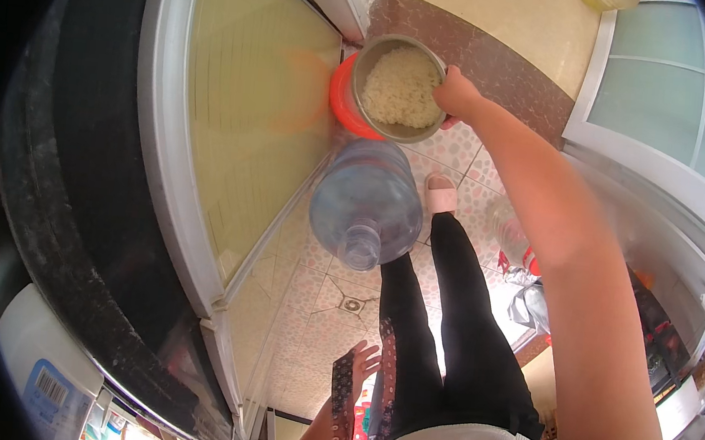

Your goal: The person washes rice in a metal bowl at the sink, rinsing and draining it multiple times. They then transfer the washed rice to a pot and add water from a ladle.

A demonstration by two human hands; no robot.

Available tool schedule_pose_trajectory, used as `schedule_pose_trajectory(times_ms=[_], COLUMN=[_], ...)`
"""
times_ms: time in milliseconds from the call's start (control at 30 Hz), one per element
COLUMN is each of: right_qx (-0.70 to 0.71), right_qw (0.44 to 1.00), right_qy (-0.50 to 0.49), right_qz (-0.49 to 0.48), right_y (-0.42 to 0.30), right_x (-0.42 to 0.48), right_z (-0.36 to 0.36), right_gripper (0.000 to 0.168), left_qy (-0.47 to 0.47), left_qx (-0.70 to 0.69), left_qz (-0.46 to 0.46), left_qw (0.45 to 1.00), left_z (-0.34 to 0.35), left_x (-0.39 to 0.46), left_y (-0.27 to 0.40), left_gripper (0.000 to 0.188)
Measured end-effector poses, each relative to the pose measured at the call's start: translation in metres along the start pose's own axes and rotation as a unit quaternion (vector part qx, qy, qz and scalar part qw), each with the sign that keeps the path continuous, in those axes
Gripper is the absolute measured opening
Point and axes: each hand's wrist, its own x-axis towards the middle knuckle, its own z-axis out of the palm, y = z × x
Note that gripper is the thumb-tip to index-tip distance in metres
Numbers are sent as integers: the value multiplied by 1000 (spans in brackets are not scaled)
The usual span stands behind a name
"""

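At the end of my outstretched arm, my right hand (457, 96) grips the rim of a round grey pot (411, 138), seen from above. White rice grains (402, 87) cover much of its bottom. Partly hidden beneath the pot is a bright red plastic container (342, 96). Just nearer to me stands a large clear bluish water jug (371, 190), its neck towards me. My left hand (365, 361) hangs low beside my thigh, fingers apart and holding nothing visible. A dark patterned strap (343, 408) passes in front of that wrist.
A yellowish cabinet panel (262, 99) and a black countertop (106, 154) line the left. At lower left stands a white plastic bottle (43, 344) with a label. The tiled floor has a drain (352, 305). On the right are clear containers (509, 230) and a glass-panelled door (652, 101).
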Motion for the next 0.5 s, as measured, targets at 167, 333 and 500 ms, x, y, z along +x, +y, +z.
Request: schedule_pose_trajectory(times_ms=[167,333,500], right_qx=[23,87,210], right_qw=[999,994,973], right_qy=[-22,-58,-97], right_qz=[-7,-23,-12], right_y=[1,18,31], right_x=[-6,-9,-55], right_z=[-10,-27,-53], right_gripper=[46,45,45], left_qy=[-6,-9,-57], left_qx=[4,70,126], left_qz=[-4,18,139], left_qw=[1000,997,981], left_z=[4,27,57], left_x=[0,-8,-9], left_y=[3,23,57], left_gripper=[54,51,47])
